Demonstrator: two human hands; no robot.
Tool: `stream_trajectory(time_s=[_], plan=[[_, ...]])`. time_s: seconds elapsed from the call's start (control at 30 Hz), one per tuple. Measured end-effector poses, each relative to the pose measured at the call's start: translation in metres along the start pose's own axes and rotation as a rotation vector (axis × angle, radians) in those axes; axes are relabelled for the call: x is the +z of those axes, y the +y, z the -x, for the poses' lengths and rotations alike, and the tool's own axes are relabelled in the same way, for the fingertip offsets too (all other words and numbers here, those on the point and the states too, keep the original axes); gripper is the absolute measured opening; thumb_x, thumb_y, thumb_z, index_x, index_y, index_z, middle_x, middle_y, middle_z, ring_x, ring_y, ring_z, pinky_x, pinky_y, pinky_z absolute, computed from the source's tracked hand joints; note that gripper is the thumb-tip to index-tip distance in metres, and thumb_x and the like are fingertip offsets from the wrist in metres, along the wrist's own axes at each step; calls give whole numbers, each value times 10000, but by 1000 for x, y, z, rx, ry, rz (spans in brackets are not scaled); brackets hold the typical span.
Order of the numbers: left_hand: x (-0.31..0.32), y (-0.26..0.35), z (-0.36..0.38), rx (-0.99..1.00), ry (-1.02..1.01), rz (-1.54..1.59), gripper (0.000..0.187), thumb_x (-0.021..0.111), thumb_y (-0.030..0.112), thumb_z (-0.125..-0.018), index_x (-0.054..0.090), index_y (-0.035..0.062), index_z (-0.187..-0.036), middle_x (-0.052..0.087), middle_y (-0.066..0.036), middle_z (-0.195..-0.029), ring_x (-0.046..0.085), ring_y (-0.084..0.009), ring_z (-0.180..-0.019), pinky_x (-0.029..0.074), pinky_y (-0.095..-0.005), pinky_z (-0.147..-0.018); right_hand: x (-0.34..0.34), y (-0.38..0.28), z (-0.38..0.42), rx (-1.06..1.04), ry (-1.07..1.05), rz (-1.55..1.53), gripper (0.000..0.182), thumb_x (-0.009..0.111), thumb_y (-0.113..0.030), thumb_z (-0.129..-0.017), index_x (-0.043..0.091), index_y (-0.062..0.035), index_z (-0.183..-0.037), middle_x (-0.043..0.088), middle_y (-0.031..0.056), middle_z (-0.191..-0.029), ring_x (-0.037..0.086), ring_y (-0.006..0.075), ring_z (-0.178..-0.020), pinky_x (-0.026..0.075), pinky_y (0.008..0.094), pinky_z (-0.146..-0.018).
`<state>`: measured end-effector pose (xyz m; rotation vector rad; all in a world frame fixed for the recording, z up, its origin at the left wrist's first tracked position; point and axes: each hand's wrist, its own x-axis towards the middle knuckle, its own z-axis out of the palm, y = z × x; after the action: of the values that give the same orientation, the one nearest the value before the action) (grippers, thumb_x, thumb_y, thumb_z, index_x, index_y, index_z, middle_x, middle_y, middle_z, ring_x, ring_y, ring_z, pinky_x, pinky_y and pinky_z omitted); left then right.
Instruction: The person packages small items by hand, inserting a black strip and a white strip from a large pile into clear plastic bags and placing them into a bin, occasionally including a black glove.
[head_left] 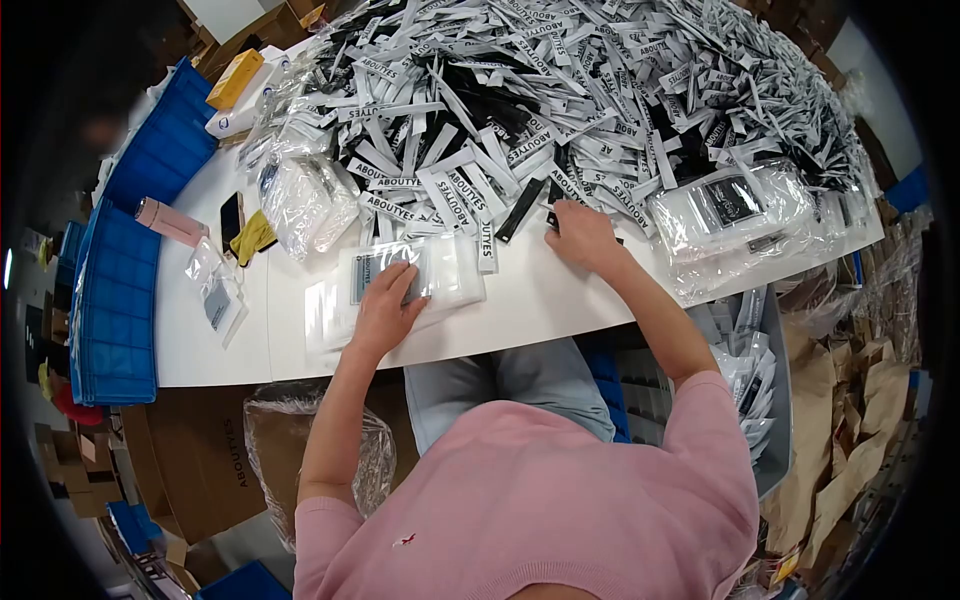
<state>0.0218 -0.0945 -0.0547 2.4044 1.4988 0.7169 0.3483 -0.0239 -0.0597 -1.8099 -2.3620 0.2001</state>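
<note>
- A flat clear pouch (400,272) was seen lying on the white counter (540,300), just on the near side of a great heap of labels (560,90); its long axis ran left to right, roughly parallel to the counter's near edge.
- The left hand (385,312) was laid on the pouch from the near side, fingers (405,280) spread and flat, pressed down rather than closed around anything.
- The right hand (583,237) was placed to the right of the pouch, well apart from it, at the near fringe of the heap.
- Its fingers (556,215) were curled onto a dark strip (522,210), which lay slantwise, pointed from the heap down toward the pouch; whether it was actually pinched could not be told.
- The strip lay between the two hands, nearer the right, the pouch to its lower left.
- Filled clear bags (730,210) were stacked to the right of the pouch, past the right hand.
</note>
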Motion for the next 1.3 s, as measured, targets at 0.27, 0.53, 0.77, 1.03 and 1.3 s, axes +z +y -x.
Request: stream_trajectory(time_s=[0.27,0.53,0.77,1.03,1.3], plan=[[-3,2,-4,-57,-65,5,420,654,142,-769,541,27,-1157,512,-184,-1202,490,-350,-1114,428,-394,-919,-20,1,7,135,398,-957,123,498,-110,-875,486,-9,-945,554,70,-688,517,178,-587,411,300,-572],[-9,-2,-20,-204,177,169,310,532,56,-845,563,59,-1154,513,-136,-828,509,-261,-701,422,-341,-640,30,-42,42,24,355,-1217,232,570,-150,-879,476,-26,-708,455,30,-517,413,106,-457,345,251,-452],[-13,40,-23,78,372,80,411,521,-68,-771,578,68,-1154,408,-81,-681,426,-202,-563,367,-291,-513,16,-65,47,-150,527,-956,244,583,-173,-868,466,-17,-721,381,47,-504,301,123,-456,286,267,-437],[-10,67,-34,429,300,-91,477,591,-26,-619,612,52,-1089,365,-48,-633,415,-203,-566,384,-318,-513,1,-74,43,-32,373,-1092,294,579,-204,-877,492,7,-691,405,26,-495,321,104,-459,283,277,-436],[-11,80,-35,363,199,-34,366,645,84,-708,605,28,-1068,452,-39,-664,486,-203,-633,428,-301,-544,-36,-85,34,226,-81,-1543,246,622,-209,-837,577,-31,-673,480,-10,-509,395,54,-409,285,215,-374]])
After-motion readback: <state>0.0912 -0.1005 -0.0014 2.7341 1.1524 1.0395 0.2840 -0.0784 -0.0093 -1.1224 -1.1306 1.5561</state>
